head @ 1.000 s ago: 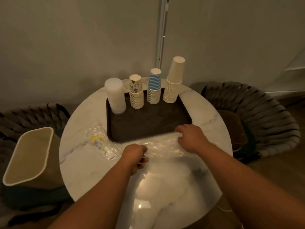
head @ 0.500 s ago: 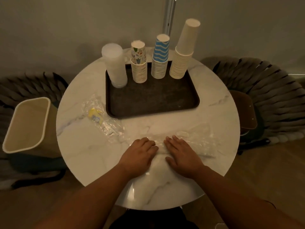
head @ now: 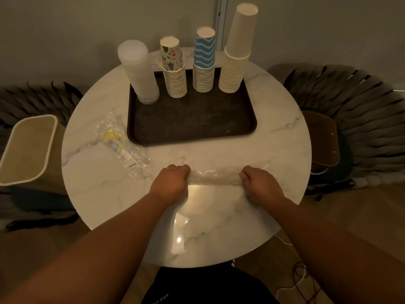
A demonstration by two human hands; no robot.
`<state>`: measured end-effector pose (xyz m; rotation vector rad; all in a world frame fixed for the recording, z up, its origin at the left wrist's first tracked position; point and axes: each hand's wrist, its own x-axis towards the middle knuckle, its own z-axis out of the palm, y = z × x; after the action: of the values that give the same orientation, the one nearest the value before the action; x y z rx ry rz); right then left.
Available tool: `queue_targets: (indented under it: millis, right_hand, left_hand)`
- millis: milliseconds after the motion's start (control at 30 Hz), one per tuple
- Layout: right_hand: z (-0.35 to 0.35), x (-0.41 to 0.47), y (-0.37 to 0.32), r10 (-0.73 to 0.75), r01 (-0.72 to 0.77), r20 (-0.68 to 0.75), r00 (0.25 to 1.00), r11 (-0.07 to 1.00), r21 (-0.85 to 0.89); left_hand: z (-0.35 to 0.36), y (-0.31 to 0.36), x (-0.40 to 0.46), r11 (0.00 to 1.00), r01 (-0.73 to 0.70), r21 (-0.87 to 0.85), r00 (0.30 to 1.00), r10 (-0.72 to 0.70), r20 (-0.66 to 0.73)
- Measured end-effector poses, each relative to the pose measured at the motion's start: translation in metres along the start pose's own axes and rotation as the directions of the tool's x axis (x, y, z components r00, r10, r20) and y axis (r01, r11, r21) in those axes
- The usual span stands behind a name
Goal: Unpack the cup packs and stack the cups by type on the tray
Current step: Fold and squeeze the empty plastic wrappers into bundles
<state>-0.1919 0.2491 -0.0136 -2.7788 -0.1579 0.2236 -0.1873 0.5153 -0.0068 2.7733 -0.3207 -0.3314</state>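
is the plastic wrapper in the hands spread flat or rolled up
Rolled up. The plastic wrapper forms a narrow tube lying on the table, with the left hand and right hand gripping its two ends.

You find almost nothing to read here. On the dark garment point(head: 203, 288) at the bottom edge of the view, a few pale letters show upside down beside your lap, something like "MA", but they are cut off and too blurred to make out as a word. The yellow and blue label point(head: 112, 141) inside the crumpled clear wrapper point(head: 122, 145), which lies on the table point(head: 92, 194) just off the tray's point(head: 188, 119) near left corner, carries print too small to read. The cup stacks show patterns only, no words.
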Motion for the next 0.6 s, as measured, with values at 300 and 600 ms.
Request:
queue_targets:
  millis: [300, 600]
  right_hand:
    - [-0.022, 0.031, 0.035, 0.241, -0.221, 0.011, 0.971, 0.908, -0.357]
    - [0.001, 0.021, -0.05, -0.176, 0.184, -0.081, 0.981, 0.977, 0.106]
  left_hand:
    - [0.01, 0.005, 0.019, 0.994, 0.104, -0.019, 0.994, -0.105, -0.018]
    - [0.009, 0.008, 0.022, 0.994, 0.097, 0.06, 0.995, -0.096, -0.014]
